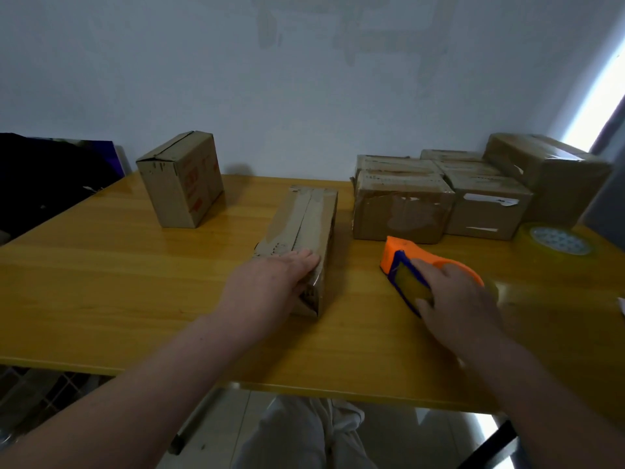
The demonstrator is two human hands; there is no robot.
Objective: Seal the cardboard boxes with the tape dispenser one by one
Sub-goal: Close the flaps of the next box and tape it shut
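A long narrow cardboard box (pixel 306 228) lies in the middle of the yellow wooden table (pixel 118 282), its top seam running away from me. My left hand (pixel 274 282) rests flat on the box's near end, fingers straight, thumb down its near face. To the right, the orange and blue tape dispenser (pixel 402 262) lies on the table. My right hand (pixel 456 299) grips its handle, fingers curled over the blue part.
A taller cardboard box (pixel 181 181) stands at the back left. Several stacked boxes (pixel 439 198) fill the back right against the wall. A spare tape roll (pixel 558 242) lies at the far right. A dark object (pixel 40 174) sits at the left edge.
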